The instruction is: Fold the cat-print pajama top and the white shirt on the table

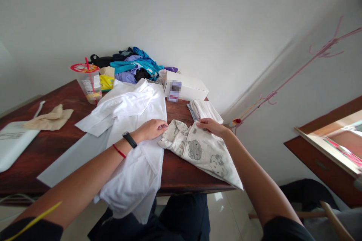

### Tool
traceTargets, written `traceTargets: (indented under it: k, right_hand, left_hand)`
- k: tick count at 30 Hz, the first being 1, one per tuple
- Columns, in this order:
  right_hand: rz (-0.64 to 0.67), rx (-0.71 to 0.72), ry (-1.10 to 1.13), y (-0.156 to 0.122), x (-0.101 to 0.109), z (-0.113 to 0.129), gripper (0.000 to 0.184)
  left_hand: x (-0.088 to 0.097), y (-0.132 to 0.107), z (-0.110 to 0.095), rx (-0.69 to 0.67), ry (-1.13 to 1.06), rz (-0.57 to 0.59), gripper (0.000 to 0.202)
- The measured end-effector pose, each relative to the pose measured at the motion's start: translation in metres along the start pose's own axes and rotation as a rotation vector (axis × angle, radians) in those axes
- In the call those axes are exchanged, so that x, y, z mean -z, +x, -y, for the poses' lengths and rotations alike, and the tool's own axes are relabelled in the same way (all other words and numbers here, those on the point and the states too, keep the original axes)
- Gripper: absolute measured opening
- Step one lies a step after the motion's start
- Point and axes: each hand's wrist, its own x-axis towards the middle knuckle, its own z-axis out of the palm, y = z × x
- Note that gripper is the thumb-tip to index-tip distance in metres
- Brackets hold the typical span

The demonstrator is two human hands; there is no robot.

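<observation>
A white shirt with grey cartoon cat faces (pixel 195 150) lies partly folded on the table, its narrow bunched end toward my left hand and a pointed corner hanging past the front edge. My right hand (pixel 212 126) pinches its upper edge between thumb and fingers. Curled fingers of my left hand (pixel 152 129) meet the bunched end at its left side; the fingertips are partly hidden. Beneath my left wrist a plain white shirt (pixel 138 158) is spread, its lower part draping over the table's front edge. Behind my right hand sits a small stack of folded white cloth (pixel 206 110).
On the dark wooden table (pixel 181 169) are a plastic drink cup (pixel 90 86), a heap of clothes (pixel 135 66), a white box (pixel 186 86), a beige cloth (pixel 52 118) and a white flat object (pixel 17 141). A pink coat stand (pixel 294 73) leans at right.
</observation>
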Motion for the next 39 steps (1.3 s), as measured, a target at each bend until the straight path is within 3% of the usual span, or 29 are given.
traceTargets:
  k: [3,11,16,21,39]
  right_hand:
    - [-0.014,-0.028,-0.155,0.012,-0.010,-0.001,0.054]
    - [0.002,-0.050,-0.234,0.018,-0.014,0.005,0.048]
    - [-0.021,0.000,-0.291,0.019,-0.018,0.007,0.040]
    - [0.077,0.143,-0.283,0.020,-0.019,0.009,0.032]
    - [0.006,0.176,-0.418,0.036,-0.013,-0.001,0.028]
  left_hand:
    - [-0.001,0.000,0.002,-0.003,-0.006,-0.008,0.030]
    - [-0.001,0.000,0.002,0.000,0.000,0.000,0.030]
    - [0.000,0.000,0.002,-0.008,0.001,0.001,0.029]
    - [-0.001,0.000,0.003,-0.008,0.000,0.001,0.028]
    - [-0.002,0.001,0.004,-0.006,0.006,0.012,0.029]
